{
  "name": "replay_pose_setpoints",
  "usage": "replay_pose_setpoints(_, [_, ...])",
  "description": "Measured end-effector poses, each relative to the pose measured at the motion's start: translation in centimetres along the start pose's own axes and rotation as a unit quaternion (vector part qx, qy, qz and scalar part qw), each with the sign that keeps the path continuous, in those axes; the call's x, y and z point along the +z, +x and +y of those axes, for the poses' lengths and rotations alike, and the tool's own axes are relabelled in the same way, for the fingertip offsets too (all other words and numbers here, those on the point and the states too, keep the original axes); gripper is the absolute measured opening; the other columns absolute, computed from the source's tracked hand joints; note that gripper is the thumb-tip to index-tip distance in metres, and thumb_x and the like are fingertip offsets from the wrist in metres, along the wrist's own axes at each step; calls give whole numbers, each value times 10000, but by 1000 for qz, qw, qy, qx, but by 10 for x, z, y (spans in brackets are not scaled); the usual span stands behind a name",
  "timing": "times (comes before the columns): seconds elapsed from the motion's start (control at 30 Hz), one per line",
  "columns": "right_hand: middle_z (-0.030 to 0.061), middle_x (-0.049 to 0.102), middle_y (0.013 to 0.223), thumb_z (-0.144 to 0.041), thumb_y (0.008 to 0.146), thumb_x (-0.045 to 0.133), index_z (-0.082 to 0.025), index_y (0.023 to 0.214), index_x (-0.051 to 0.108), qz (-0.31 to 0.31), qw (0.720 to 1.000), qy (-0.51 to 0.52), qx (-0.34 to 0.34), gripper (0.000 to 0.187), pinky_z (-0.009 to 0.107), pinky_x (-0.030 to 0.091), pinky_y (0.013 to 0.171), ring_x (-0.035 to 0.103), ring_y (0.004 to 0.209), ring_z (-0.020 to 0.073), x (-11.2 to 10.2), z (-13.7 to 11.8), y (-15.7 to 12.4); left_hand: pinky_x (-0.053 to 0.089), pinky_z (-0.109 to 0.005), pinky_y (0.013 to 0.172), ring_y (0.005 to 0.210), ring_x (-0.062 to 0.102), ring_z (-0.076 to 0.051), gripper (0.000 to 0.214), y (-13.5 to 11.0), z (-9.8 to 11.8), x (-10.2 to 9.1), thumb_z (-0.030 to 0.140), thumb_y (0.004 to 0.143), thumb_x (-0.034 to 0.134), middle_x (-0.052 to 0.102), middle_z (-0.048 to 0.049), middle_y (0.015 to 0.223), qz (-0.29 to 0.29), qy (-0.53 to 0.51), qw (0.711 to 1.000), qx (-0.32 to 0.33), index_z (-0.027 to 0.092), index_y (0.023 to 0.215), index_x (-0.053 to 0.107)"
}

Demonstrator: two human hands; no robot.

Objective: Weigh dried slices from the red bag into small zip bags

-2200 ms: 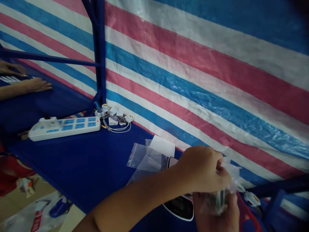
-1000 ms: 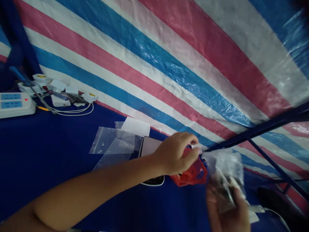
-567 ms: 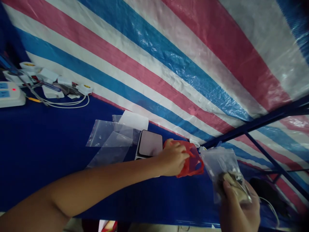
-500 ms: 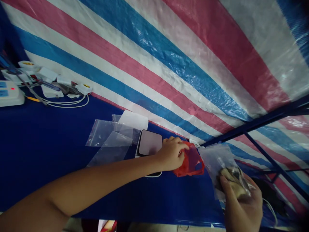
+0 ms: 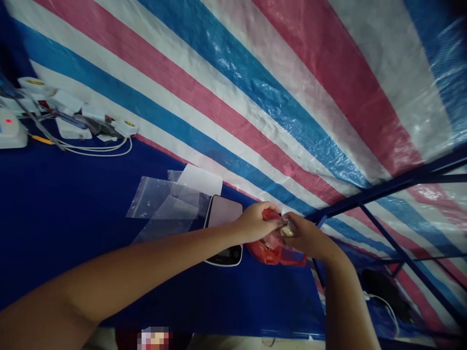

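Note:
A red plastic bag point(image 5: 264, 253) lies on the blue table, partly covered by both hands. My left hand point(image 5: 255, 222) is closed on its upper edge. Just to the right, my right hand point(image 5: 305, 236) is closed around a clear zip bag point(image 5: 287, 229) with something pale brown inside. That zip bag is at the red bag's mouth, and my hands almost touch there. Most of it is hidden by my fingers. Left of the red bag sits a kitchen scale point(image 5: 225, 208) with a flat top and dark display, my left forearm crossing above it.
Flat clear zip bags point(image 5: 155, 197) and a white sheet of paper point(image 5: 204, 180) lie left of the scale. White plugs and cables point(image 5: 98, 153) sit at the far left beside a power strip point(image 5: 12, 130). A blue metal frame point(image 5: 394, 182) rises at right before a striped tarp point(image 5: 233, 121).
My right hand has moved left from the table's right end, carrying the filled zip bag to the red bag. My left hand stays on the red bag.

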State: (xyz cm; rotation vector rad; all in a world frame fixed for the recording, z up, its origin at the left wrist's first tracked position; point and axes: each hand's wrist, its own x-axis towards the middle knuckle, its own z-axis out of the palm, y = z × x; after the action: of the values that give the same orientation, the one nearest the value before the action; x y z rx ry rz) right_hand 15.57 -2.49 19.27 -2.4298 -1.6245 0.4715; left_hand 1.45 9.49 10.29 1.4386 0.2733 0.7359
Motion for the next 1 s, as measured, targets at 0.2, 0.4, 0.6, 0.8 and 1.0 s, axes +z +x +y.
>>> replay_pose_setpoints(0.2, [52,748,930,-235,682,735,-195,1033,734,11,999,2,-36,353,304,477,719,650,828,231,10,-14,12,540,-372,898,1019,674,-231,367,3,-14,-5,161,712,737,717,-80,1130,-27,116,991,53,183,1070,659])
replay_pose_setpoints(0.4, [67,752,968,-234,772,659,-180,1044,744,24,995,-60,-72,290,315,463,770,659,862,226,20,-11,13,502,-291,752,805,657,-163,136,6,-18,-10,80,818,597,724,-42,903,-63,145,984,81,166,896,667])
replay_pose_setpoints(0.6, [95,758,1031,-352,818,621,-196,1077,700,74,993,-60,-71,312,342,494,795,693,904,254,28,-4,19,468,-264,739,806,643,-151,132,4,-18,-12,74,820,602,715,-47,903,-44,178,978,101,158,890,676])
replay_pose_setpoints(0.8, [125,762,952,-613,724,698,-204,1146,596,245,957,-85,127,596,394,505,714,731,807,321,49,9,-16,453,-258,718,772,641,-143,79,11,-23,-12,105,845,611,723,-37,845,-16,147,985,95,160,848,668])
replay_pose_setpoints(1.0, [62,765,786,-524,762,660,-235,1047,603,236,961,-44,138,410,337,478,630,737,703,280,63,11,-32,457,-271,718,762,638,-145,94,6,-19,-9,116,844,609,730,-41,868,-21,151,984,89,159,884,682])
